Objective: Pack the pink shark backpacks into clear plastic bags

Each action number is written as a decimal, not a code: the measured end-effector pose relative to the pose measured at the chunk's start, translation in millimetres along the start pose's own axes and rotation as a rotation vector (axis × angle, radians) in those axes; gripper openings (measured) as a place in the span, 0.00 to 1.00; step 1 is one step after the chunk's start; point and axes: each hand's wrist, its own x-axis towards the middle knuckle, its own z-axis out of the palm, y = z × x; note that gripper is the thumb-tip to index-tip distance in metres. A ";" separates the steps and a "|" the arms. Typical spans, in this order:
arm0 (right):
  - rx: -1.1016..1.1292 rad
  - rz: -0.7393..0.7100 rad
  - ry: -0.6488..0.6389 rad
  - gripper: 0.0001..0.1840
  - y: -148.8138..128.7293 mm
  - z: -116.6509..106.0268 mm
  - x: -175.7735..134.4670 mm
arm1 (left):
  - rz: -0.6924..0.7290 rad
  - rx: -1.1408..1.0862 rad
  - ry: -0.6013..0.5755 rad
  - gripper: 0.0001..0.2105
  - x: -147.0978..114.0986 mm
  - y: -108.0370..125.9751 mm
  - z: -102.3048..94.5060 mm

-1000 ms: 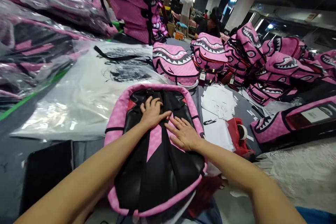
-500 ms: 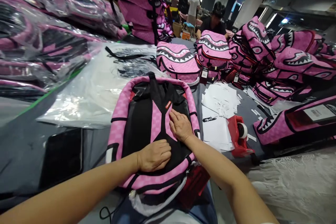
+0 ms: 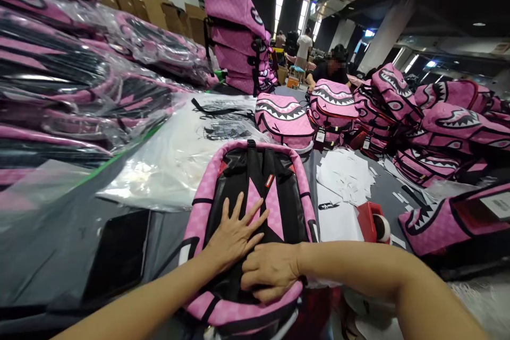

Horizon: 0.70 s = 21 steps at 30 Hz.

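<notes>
A pink and black backpack (image 3: pixel 297 186) lies in front of me with its strap side up and its top pointing away. Black shoulder straps and a small red label (image 3: pixel 269 180) show near its top. My left hand (image 3: pixel 235 236) rests flat on the back panel, its fingers spread apart. Just right of it and lower, my right hand (image 3: pixel 273 271) is closed, with curled fingers against the lower panel. Whether those fingers pinch any fabric or strap is hidden. Both forearms cross the near part of the bag.
A dark tablet-like slab (image 3: pixel 117 249) lies left, below clear plastic bags (image 3: pixel 151 170). Wrapped backpacks (image 3: pixel 51 64) pile up at left. Pink shark-mouth backpacks (image 3: pixel 285 117) line the back and right. White papers (image 3: pixel 345 175) and a red tape dispenser (image 3: pixel 367 220) sit right. A person (image 3: pixel 330 69) works behind.
My left hand has gone from curled near the bag's bottom to spread flat higher up. My right hand has come down from the pink panel and curled. The camera view has tilted up.
</notes>
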 end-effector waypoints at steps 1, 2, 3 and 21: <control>-0.009 -0.019 0.001 0.09 5.3 12.2 1.4 | -0.011 -0.008 -0.006 0.28 0.1 0.3 1.8; -0.022 -0.032 0.008 0.10 8.7 23.3 2.3 | -0.023 -0.019 -0.019 0.28 0.6 1.3 3.0; -0.039 -0.040 0.022 0.11 9.8 32.3 2.9 | -0.037 -0.031 -0.039 0.28 1.1 2.7 3.1; -0.249 1.094 0.300 0.24 103.7 0.8 -25.3 | -0.139 -0.051 -0.275 0.45 30.6 23.2 -64.0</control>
